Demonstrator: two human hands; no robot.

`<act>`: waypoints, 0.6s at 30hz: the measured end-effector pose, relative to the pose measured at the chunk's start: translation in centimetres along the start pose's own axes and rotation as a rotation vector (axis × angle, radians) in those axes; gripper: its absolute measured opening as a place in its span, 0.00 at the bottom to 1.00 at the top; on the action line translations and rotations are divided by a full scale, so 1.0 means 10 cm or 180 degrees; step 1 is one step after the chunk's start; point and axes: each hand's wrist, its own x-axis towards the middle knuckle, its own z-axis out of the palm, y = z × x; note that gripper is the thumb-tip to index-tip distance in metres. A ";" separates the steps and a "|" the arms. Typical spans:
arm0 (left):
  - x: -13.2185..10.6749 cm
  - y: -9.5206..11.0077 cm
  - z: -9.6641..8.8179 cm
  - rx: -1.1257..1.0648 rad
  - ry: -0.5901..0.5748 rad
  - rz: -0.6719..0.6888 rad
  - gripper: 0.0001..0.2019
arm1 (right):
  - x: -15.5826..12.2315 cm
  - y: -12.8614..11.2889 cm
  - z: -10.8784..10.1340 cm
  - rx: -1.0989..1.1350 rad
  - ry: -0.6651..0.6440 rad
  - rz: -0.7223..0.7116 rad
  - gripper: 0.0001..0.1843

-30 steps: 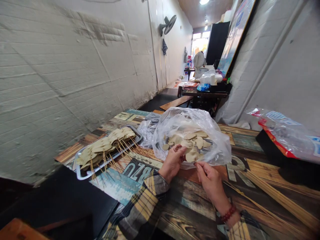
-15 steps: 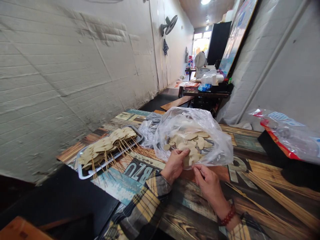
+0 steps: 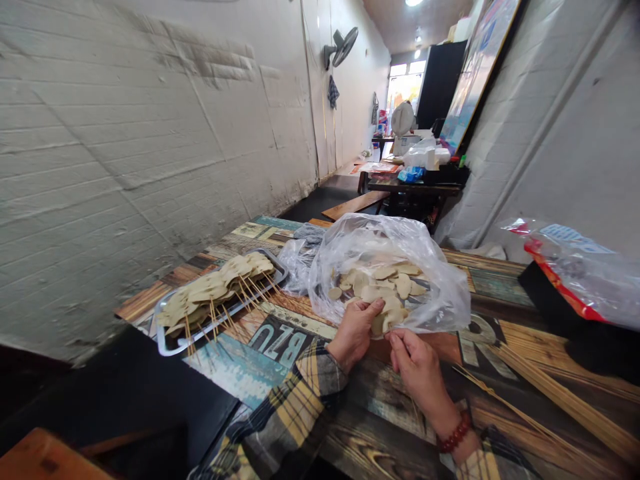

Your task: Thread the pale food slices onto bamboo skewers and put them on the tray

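Note:
My left hand [image 3: 354,333] is closed on a pale beige food slice [image 3: 381,323], thumb on top, at the near edge of the clear plastic bag [image 3: 445,293]. More flat, irregular slices [image 3: 385,273] lie loose in the bag. Close beside it, my right hand [image 3: 414,360] pinches a thin bamboo skewer [image 3: 416,408], whose shaft trails below the palm. Its tip is at the slice; how far it goes in is hidden. On the left, a metal tray [image 3: 161,339] holds a pile of skewered slices [image 3: 215,288], their sticks pointing toward me.
Loose bamboo skewers [image 3: 565,393] lie on the right of the patterned wooden table [image 3: 373,443]. Behind them stands a black box [image 3: 545,300] with plastic packaging [image 3: 590,267]. A crumpled plastic bag [image 3: 296,265] sits between tray and large bag. Another cluttered table [image 3: 415,189] stands farther back.
Both hands stay together at the bag's near edge, with the left hand and its slice shifted slightly right toward the right hand. The whole view has moved a little.

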 end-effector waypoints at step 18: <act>-0.04 0.03 0.02 0.0007 -0.0189 -0.0064 0.23 | 0.05 -0.02 -0.05 0.0295 0.0124 0.0169 0.24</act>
